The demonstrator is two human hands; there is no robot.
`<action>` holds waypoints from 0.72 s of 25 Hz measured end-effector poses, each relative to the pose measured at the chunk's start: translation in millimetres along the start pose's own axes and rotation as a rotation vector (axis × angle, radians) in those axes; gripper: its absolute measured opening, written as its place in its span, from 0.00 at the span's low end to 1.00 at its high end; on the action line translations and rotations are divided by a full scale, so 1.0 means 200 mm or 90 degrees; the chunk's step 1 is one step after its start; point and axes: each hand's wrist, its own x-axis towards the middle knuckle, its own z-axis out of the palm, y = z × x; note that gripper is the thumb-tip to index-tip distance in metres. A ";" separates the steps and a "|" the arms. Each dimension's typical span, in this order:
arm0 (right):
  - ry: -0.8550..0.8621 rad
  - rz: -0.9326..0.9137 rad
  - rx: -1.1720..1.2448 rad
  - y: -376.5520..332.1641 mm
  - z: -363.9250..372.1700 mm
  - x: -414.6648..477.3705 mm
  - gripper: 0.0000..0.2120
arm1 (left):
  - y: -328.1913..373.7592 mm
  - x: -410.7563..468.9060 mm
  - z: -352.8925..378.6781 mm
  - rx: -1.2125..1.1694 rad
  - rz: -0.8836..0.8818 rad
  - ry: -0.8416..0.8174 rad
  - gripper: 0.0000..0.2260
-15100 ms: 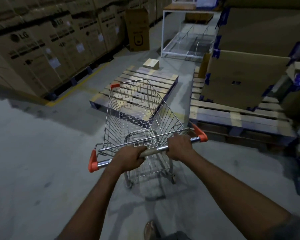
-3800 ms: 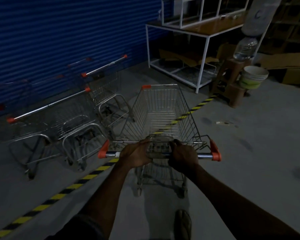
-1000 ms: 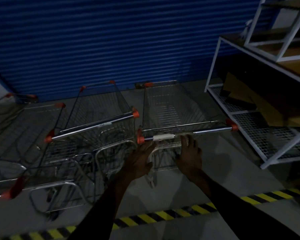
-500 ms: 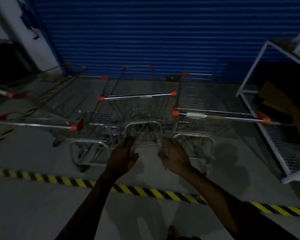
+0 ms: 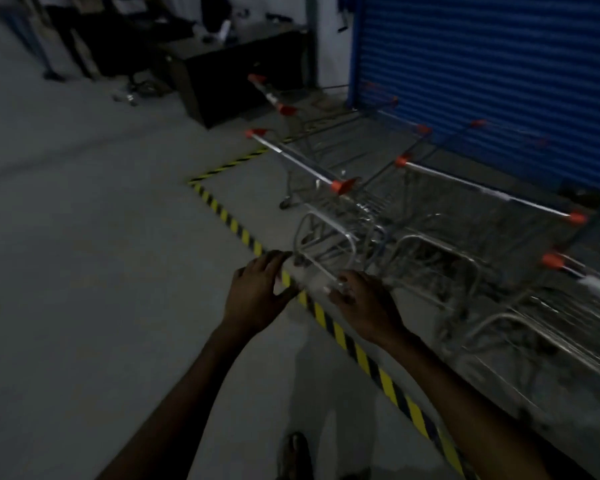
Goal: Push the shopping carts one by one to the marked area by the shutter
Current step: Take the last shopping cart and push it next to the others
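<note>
shopping carts [image 5: 430,216] are standing side by side inside the yellow-and-black floor tape [image 5: 329,323], just in front of the blue shutter [image 5: 499,81]. their long axes are running toward it, noses pointing at the shutter, orange-capped handles facing the tape. the person's left hand [image 5: 257,296] and right hand [image 5: 364,303] are hovering by the tape line, fingers loosely spread, gripping nothing.
</note>
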 end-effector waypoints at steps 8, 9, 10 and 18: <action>-0.185 -0.253 0.035 -0.69 0.51 -0.02 0.25 | -0.42 -0.75 -0.43 -0.055 -0.325 0.130 0.24; -0.193 -0.279 0.039 -0.79 0.58 -0.02 0.25 | -0.50 -0.83 -0.47 -0.048 -0.347 0.147 0.23; -0.201 -0.301 0.047 -0.91 0.65 -0.02 0.24 | -0.58 -0.92 -0.52 -0.037 -0.367 0.161 0.22; -0.271 -0.416 0.128 -1.93 1.36 -0.11 0.22 | -1.34 -1.66 -0.98 0.080 -0.475 0.237 0.24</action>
